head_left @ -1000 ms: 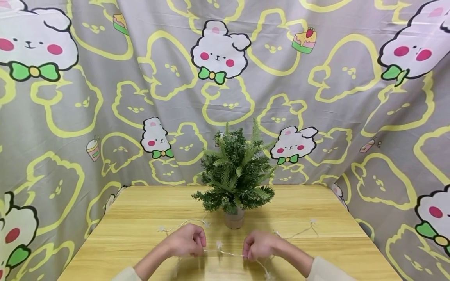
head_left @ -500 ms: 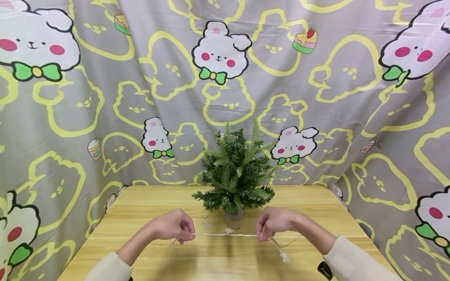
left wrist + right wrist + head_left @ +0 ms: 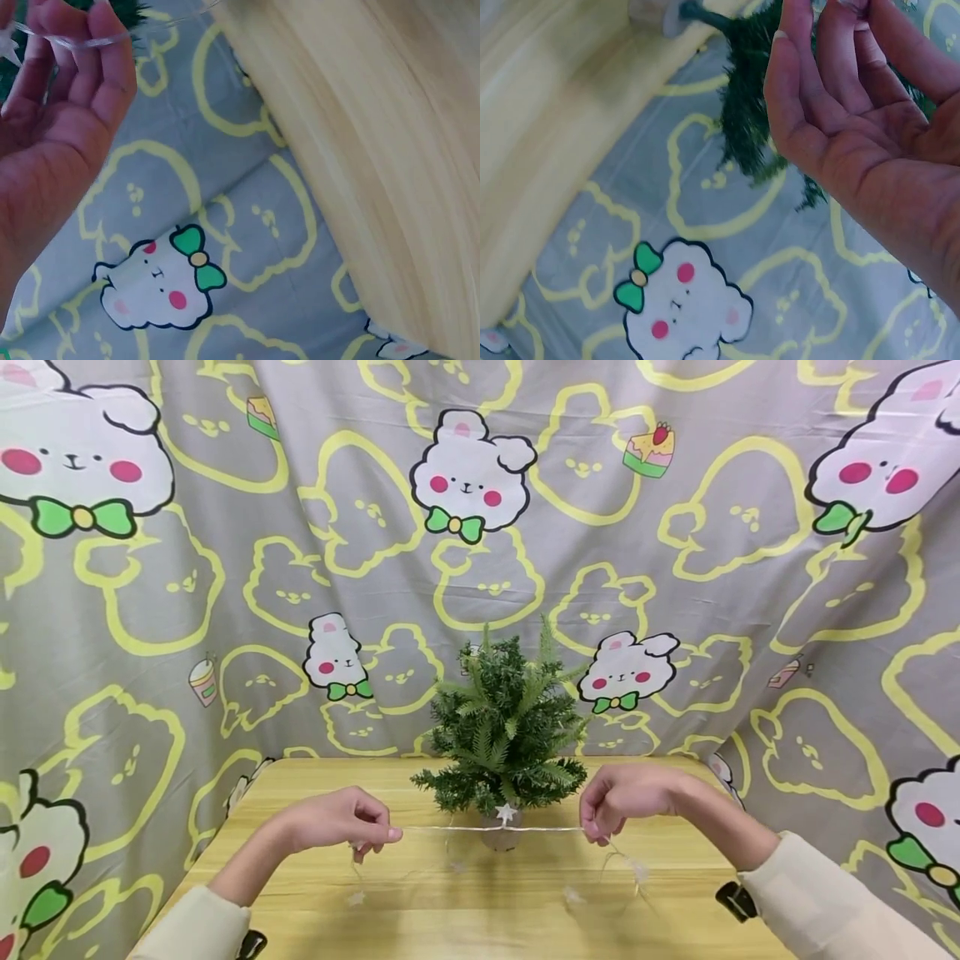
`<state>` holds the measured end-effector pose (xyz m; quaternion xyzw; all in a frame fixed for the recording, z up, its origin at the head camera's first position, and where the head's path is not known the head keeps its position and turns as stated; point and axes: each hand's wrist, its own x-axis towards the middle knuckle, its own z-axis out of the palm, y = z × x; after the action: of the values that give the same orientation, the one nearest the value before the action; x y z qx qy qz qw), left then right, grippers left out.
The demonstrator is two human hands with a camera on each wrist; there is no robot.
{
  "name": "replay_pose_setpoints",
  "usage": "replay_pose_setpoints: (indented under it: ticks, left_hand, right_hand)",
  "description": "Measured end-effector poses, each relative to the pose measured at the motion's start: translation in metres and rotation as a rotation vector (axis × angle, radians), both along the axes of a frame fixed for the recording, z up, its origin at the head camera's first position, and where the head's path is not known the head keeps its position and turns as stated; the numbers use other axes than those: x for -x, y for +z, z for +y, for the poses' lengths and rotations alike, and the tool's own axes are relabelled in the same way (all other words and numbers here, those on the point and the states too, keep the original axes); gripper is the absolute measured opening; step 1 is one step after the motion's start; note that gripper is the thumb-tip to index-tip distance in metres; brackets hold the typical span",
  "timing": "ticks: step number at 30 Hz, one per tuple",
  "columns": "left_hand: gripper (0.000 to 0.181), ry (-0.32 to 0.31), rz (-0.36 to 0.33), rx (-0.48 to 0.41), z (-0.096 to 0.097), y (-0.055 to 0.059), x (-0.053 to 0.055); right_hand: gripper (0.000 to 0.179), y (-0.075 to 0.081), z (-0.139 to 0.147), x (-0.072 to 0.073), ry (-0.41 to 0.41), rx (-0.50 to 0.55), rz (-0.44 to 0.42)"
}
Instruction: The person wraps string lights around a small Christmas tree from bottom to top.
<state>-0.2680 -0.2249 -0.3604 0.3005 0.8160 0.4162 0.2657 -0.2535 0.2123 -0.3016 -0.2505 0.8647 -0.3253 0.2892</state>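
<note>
A clear string of star lights (image 3: 465, 828) is stretched taut between my two hands, in front of the tree's base. My left hand (image 3: 337, 822) pinches it at the left, and my right hand (image 3: 630, 797) pinches it at the right. One white star (image 3: 506, 813) stands up from the middle of the span, overlapping the pot (image 3: 501, 837) in the head view. Loose ends with more stars hang below both hands. Behind the string stands a small green artificial Christmas tree (image 3: 506, 727). In the left wrist view the wire (image 3: 90, 41) crosses the curled fingers.
The wooden table (image 3: 300, 785) reaches back to a grey curtain (image 3: 495, 577) printed with rabbits and yellow outlines, which encloses the back and both sides. Dark wrist-camera straps (image 3: 737, 902) show at the pale sleeves.
Both hands have risen from low over the table and moved apart, pulling the light string straight. The string now hangs higher, nearer the tree's pot in view. The tree has stayed put.
</note>
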Motion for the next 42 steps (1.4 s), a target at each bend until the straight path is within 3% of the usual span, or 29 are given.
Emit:
replay_pose_setpoints:
  ticks: [4,14,17,20,24,28,33,37,42]
  left_hand:
    - [0.038,-0.038,-0.054,-0.025,-0.005,0.010,0.001]
    - [0.022,-0.046,-0.019,-0.018,-0.036,0.029,0.005]
    - [0.019,-0.015,0.009,0.024,-0.049,0.030,0.010]
    - [0.019,0.066,0.031,0.095,-0.058,0.030,0.015]
    - [0.018,0.221,0.055,0.188,-0.059,0.032,0.020]
    - [0.018,0.382,0.135,0.224,-0.058,0.035,0.025]
    - [0.016,0.564,0.166,0.145,-0.057,0.040,0.032]
    - [0.021,0.645,0.197,0.051,-0.047,0.053,0.037]
    - [0.023,0.720,0.323,0.050,-0.031,0.075,0.037]
  right_hand:
    - [0.010,0.013,0.010,-0.001,-0.002,-0.011,0.001]
    - [0.016,0.052,0.042,-0.003,-0.006,-0.060,-0.041]
    - [0.014,0.061,0.048,-0.002,-0.013,-0.067,-0.052]
    - [0.012,0.068,0.052,-0.003,-0.014,-0.070,-0.059]
    - [0.015,0.074,0.052,-0.004,-0.015,-0.076,-0.059]
    - [0.021,0.078,0.050,-0.005,-0.010,-0.072,-0.050]
    - [0.021,0.081,0.051,-0.005,-0.012,-0.076,-0.046]
    - [0.020,0.079,0.050,-0.004,-0.021,-0.081,-0.050]
    - [0.017,0.077,0.050,-0.004,-0.023,-0.091,-0.045]
